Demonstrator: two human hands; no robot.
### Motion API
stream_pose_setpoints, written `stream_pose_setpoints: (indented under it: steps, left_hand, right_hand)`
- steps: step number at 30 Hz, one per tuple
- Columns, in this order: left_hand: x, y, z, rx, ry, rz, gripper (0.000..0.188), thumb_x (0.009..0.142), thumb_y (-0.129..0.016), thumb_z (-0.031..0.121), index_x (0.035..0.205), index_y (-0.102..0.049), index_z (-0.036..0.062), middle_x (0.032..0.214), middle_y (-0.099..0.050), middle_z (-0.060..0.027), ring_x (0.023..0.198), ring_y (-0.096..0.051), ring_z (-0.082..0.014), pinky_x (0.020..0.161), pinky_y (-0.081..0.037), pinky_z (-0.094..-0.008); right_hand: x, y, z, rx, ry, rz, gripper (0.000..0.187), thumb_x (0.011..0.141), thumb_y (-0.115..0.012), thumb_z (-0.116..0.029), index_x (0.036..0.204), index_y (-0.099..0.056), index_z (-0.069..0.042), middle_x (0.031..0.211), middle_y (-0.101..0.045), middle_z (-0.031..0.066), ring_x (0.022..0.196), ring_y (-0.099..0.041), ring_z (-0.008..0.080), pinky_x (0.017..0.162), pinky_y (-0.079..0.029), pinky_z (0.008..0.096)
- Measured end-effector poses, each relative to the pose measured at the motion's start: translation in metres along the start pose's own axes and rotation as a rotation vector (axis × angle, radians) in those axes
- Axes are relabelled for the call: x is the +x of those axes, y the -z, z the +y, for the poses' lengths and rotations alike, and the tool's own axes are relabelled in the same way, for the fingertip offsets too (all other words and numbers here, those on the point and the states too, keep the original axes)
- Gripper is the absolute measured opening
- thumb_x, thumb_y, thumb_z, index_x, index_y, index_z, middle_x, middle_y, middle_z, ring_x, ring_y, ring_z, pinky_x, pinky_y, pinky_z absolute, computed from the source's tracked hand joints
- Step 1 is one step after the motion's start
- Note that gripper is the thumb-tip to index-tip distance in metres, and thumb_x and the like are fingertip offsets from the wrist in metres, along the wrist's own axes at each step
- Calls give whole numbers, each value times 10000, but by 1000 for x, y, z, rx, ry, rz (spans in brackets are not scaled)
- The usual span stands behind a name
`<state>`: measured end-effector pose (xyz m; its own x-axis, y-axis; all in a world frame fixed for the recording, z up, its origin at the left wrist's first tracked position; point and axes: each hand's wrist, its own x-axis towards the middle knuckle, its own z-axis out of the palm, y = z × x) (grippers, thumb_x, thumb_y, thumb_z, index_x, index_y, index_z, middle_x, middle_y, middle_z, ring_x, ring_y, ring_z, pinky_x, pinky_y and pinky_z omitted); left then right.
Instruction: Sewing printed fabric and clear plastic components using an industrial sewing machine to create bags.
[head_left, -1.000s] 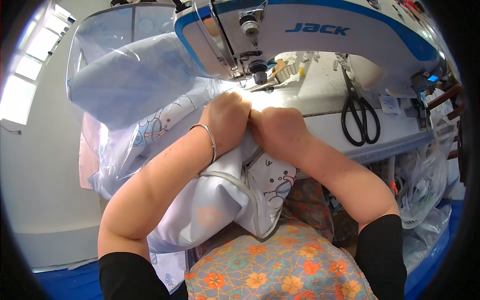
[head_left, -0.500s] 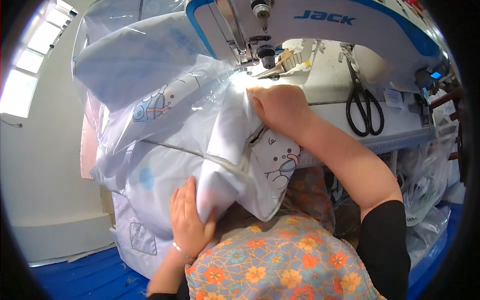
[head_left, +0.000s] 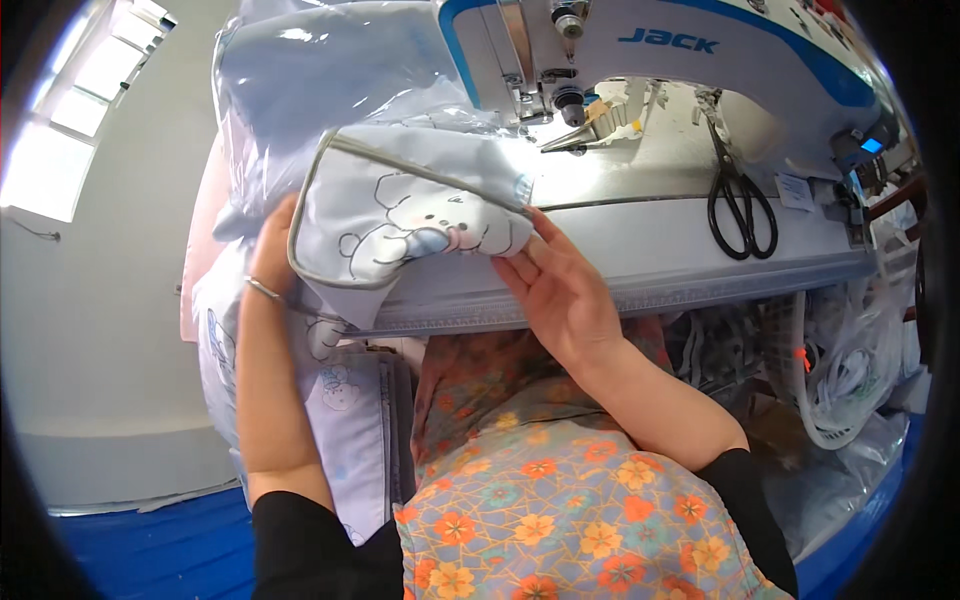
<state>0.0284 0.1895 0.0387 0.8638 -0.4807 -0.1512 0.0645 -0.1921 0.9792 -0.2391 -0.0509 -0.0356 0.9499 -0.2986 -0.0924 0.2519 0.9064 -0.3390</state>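
Note:
A white fabric piece (head_left: 340, 230) with a cartoon puppy print and grey piped edges is raised in front of the sewing machine (head_left: 640, 60). At its left edge is my left hand (head_left: 272, 250), its fingers mostly hidden behind the cloth as it holds that side. My right hand (head_left: 575, 305) pinches the right end of the piece between thumb and fingers, palm partly turned up. Under the machine head, the presser-foot area (head_left: 570, 110) is brightly lit, just beyond the fabric. More pale printed cloth (head_left: 345, 430) hangs below, beside my lap.
Black scissors (head_left: 740, 205) lie on the machine table (head_left: 650, 240), right of the needle area. Clear plastic (head_left: 290, 90) covers pale fabric at the back left. A white basket (head_left: 825, 400) with plastic bags stands at the lower right. A blue covering (head_left: 150, 545) lies on the floor.
My left hand has moved up from the lower cloth to the piece's left edge. The right hand has drawn back from the needle area; the piece now lies spread with its puppy print showing.

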Motion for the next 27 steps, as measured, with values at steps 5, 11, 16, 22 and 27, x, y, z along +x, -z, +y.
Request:
stream_pose_setpoints:
  steps: [5,11,16,22,27]
  left_hand:
    - [-29,3,88,516,-228,-124,513,850,-444,42,1337,-591,-29,1154,-643,-83,1052,-581,-151,944,-465,-270]
    - [-18,-25,141,679,0,-82,539,845,-465,90,1357,-603,-14,1139,-651,-88,1031,-589,-165,939,-463,-268]
    - [-11,-20,150,758,16,-129,557,845,-475,97,1377,-593,-16,1223,-660,-110,1123,-600,-202,1003,-451,-285]
    - [6,-13,145,1168,-209,-90,558,809,-519,76,1349,-597,-42,1213,-689,-207,1140,-641,-256,1011,-470,-327]
    - [-6,-21,92,1313,-171,-109,366,739,-560,64,1060,-726,7,926,-746,-230,881,-720,-381,796,-552,-433]
  right_hand:
    - [3,-12,1,140,-19,121,648,916,-633,-69,1500,-368,18,1355,-605,106,1283,-561,212,1137,-408,397]
    - [45,-11,11,-1259,278,-172,451,929,-619,-7,1373,-543,-12,1323,-628,91,1300,-549,218,1135,-397,392]
    - [105,-19,35,-855,392,-339,429,926,-668,-60,1353,-619,-61,1286,-666,105,1228,-614,254,1064,-460,378]
    - [0,-37,30,-925,-261,-224,484,892,-733,-164,1347,-625,-37,1242,-683,90,1110,-660,219,998,-506,382]
    - [-71,-7,31,-555,-583,-356,441,905,-707,-177,1287,-628,28,1210,-678,115,1112,-638,205,995,-490,361]
